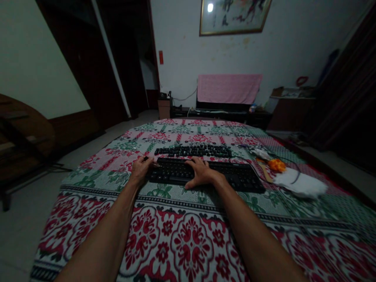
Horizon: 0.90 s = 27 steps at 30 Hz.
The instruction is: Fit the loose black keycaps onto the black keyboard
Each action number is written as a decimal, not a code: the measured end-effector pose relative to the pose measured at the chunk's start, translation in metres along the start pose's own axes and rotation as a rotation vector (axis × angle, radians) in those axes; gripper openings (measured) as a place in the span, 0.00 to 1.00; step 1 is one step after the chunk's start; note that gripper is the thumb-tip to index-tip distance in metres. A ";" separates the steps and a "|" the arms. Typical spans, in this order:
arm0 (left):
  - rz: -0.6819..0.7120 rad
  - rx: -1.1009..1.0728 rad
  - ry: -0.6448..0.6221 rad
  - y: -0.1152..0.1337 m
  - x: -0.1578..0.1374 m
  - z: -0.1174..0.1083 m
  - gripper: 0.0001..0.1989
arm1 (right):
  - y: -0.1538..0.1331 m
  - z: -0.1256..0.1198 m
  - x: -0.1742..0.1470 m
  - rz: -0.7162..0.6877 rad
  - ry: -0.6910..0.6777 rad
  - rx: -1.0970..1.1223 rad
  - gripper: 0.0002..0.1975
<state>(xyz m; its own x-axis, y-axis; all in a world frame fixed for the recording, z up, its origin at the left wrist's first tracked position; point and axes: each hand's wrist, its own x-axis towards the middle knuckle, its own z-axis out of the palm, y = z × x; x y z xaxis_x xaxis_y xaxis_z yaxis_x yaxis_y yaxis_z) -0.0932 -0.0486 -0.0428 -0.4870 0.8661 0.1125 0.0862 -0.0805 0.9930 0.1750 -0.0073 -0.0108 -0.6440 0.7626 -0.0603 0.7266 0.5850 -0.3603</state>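
Note:
A black keyboard lies across the patterned cloth in front of me. My left hand is closed at its left end, pinching a small thin tool. The tool has a dark end and a pale tip that points at the keys; its exact kind is too small to make out. With fingers spread, my right hand rests over the middle of the keyboard and hides some of it. Just behind, several loose black keycaps are laid out in rows on the cloth.
The patterned cloth covers the large table. To the right are an orange crumpled item, a white cloth-like bundle, a flat yellowish tool and a dark cable. A pink towel hangs by the far wall.

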 end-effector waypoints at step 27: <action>0.029 0.296 -0.545 0.053 -0.011 -0.016 0.15 | -0.036 0.019 0.004 -0.075 0.031 -0.064 0.56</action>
<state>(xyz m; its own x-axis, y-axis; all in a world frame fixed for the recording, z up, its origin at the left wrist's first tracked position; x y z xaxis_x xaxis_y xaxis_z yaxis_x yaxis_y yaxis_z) -0.0970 -0.0702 0.0096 0.0259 0.9993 0.0275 0.3685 -0.0351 0.9290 0.1416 -0.0308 -0.0152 -0.6903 0.7235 -0.0061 0.6908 0.6566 -0.3026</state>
